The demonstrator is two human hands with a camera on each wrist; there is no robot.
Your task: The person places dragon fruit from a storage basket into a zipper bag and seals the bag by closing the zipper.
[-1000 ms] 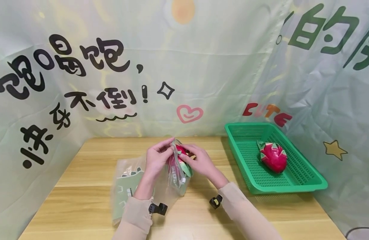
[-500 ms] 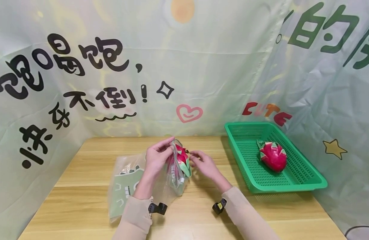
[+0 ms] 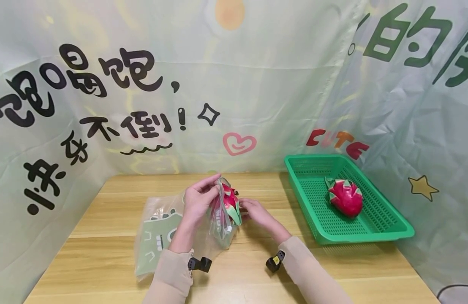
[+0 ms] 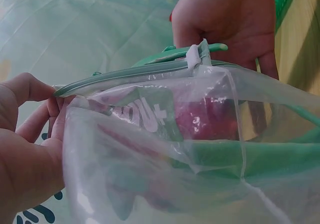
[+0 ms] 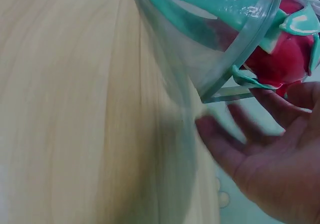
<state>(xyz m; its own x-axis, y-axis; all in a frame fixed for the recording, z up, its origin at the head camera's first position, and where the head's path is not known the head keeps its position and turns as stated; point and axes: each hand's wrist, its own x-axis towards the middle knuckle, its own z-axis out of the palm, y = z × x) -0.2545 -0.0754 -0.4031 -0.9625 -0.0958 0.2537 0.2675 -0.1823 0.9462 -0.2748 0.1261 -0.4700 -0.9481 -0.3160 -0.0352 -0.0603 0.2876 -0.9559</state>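
My left hand [image 3: 197, 202] pinches the edge of a clear zip-top bag [image 3: 152, 247] with a green cartoon print, holding its mouth up. A red dragon fruit [image 3: 230, 202] with green leafy scales sits in the mouth, its stem end still sticking out to the right. Part of it shows red through the plastic [image 4: 120, 184] in the left wrist view. Beside the fruit's right side is my right hand [image 3: 258, 213]. Its fingers are loosely bent, their tips at the fruit's lower end and the bag's rim in the right wrist view; firm contact cannot be told.
A green perforated basket [image 3: 365, 238] stands on the right of the wooden table [image 3: 279, 283], with another dragon fruit [image 3: 346, 198] lying in it. Printed cloth walls [image 3: 279, 105] enclose the table's back and sides.
My right hand was at the fruit's top in the bag mouth. It drew back to the right, then moved in lower beside the fruit. The left hand keeps its hold.
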